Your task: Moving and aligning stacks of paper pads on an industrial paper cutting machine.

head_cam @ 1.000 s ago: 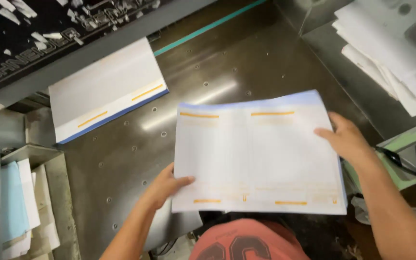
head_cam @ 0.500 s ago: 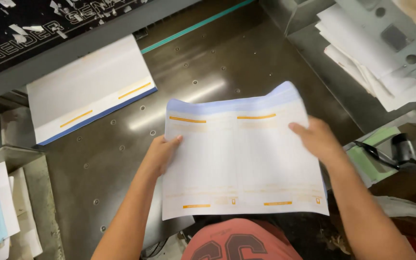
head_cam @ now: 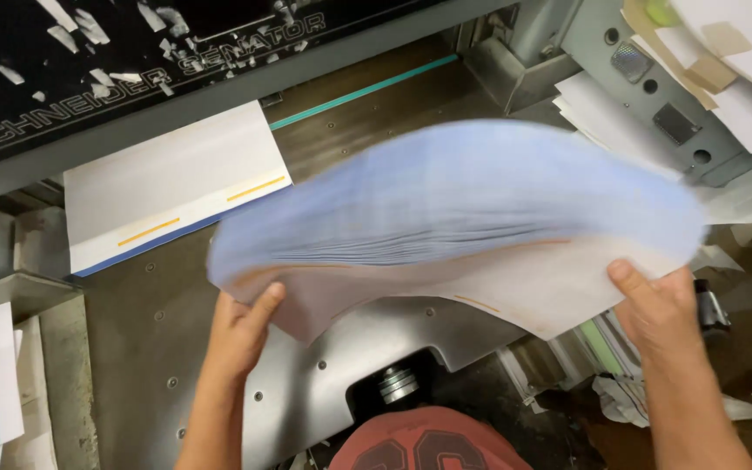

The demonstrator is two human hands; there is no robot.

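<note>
Across mid-frame: blurred paper stack (head_cam: 454,218), long axis left-right, bowed upward, far edge toward frame top; left hand (head_cam: 241,326) and right hand (head_cam: 659,309) fingers clamped on its near corners above grey tabletop (head_cam: 145,348).

Single head-worn camera, looking steeply down from above the person's own chest, close over a grey metal machine table (head_cam: 132,348), machine's black front panel (head_cam: 89,70) at top edge, no second view

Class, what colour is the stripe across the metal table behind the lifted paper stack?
Teal green stripe, clearest in the head view.
</note>
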